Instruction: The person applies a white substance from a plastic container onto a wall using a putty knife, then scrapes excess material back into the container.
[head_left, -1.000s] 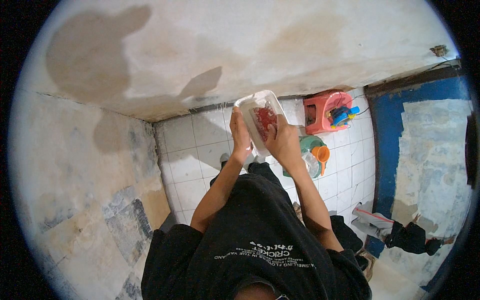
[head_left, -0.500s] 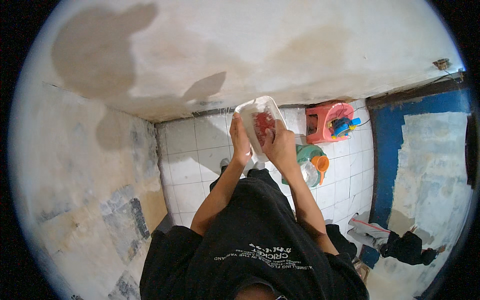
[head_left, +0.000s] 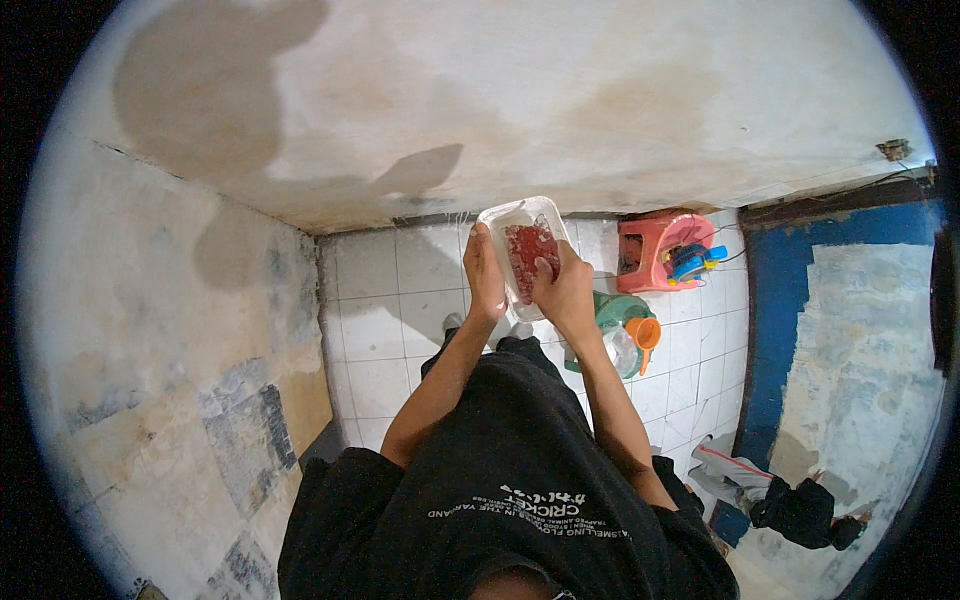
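A white rectangular tray is held in front of me, above the tiled floor and close to the wall. My left hand grips its left side, the fingers along the outer wall. In the tray lies a flat red scraper-like piece, smeared with white paste, mostly toward its far end. My right hand is closed on the near right part of this red piece, thumb on top. Some of its fingers are hidden at the tray's right edge.
A pink plastic stool with a blue device on it stands by the wall to the right. Nearer is a green container with an orange dipper. Another person is at the lower right, by a blue and white-patched surface.
More of the red piece's face shows now, with white paste gathered near its far end. Both hands keep their hold on the tray and the piece. The view has shifted slightly.
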